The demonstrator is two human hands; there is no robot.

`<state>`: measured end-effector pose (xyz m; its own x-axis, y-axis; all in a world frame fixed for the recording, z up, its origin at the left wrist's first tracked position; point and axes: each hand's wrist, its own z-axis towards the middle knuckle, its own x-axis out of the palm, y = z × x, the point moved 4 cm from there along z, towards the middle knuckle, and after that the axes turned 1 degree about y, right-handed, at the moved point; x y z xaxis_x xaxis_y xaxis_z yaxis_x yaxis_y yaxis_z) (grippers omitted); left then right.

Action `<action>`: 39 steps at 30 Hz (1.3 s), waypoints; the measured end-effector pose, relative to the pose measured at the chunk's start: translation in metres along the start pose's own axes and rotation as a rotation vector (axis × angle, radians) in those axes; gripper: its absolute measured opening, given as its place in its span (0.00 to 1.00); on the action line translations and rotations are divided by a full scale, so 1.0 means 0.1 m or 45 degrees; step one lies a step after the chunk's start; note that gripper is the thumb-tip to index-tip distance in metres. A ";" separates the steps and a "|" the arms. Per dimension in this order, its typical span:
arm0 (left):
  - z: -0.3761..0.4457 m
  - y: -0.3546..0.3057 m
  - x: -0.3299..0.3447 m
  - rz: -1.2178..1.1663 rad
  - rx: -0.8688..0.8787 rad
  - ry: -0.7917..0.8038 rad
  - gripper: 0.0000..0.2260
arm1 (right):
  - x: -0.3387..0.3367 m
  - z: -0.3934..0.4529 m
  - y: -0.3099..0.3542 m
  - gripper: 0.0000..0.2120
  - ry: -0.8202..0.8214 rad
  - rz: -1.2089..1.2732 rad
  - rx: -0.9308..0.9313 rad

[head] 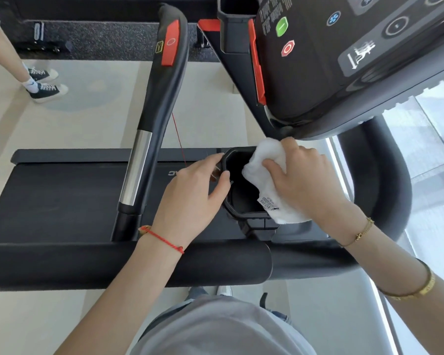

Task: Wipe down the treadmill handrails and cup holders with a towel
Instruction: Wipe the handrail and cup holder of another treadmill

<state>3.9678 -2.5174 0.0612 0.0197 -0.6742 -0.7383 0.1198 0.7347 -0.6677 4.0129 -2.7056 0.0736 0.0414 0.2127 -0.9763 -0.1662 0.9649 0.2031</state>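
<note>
A black cup holder [244, 213] sits in the middle of the view, below the treadmill console. My right hand [305, 180] grips a white towel [267, 160] and presses it over the holder's right rim; a care label hangs from the towel. My left hand [190, 196] rests on the holder's left rim, thumb curled over the edge and fingers along the outside. A black handrail [128, 262] runs across the front, under both forearms. Another handrail [159, 98] with a chrome section and a red button rises to the left.
The console [344, 55] with green and red buttons hangs over the upper right. A second cup holder [237, 24] sits at the top. The treadmill belt [62, 196] lies below. Another person's legs and sneakers [44, 83] stand on the floor at upper left. A thick curved bar [385, 175] frames the right.
</note>
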 end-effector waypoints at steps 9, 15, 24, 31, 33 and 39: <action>-0.01 0.00 0.00 -0.001 0.039 0.014 0.18 | 0.02 -0.42 -0.11 0.19 0.251 0.296 0.335; -0.01 -0.01 0.00 -0.003 0.028 0.010 0.18 | 0.00 -0.29 -0.04 0.16 0.208 0.223 0.220; -0.01 -0.02 0.01 -0.027 0.037 0.007 0.18 | 0.02 0.11 0.14 0.16 0.059 -0.297 -0.377; -0.02 -0.01 0.02 -0.043 0.008 0.000 0.17 | 0.07 0.30 0.41 0.14 0.047 -0.422 -0.789; -0.01 0.00 0.01 -0.037 -0.004 0.004 0.19 | 0.08 0.31 0.42 0.14 0.061 -0.417 -0.797; -0.02 0.00 0.00 -0.067 0.004 0.002 0.21 | 0.05 0.14 0.22 0.21 0.048 -0.409 -0.549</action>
<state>3.9662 -2.5177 0.0613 0.0114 -0.7116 -0.7025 0.1239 0.6982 -0.7051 4.0235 -2.6814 0.0743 0.1229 -0.0958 -0.9878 -0.5411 0.8279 -0.1476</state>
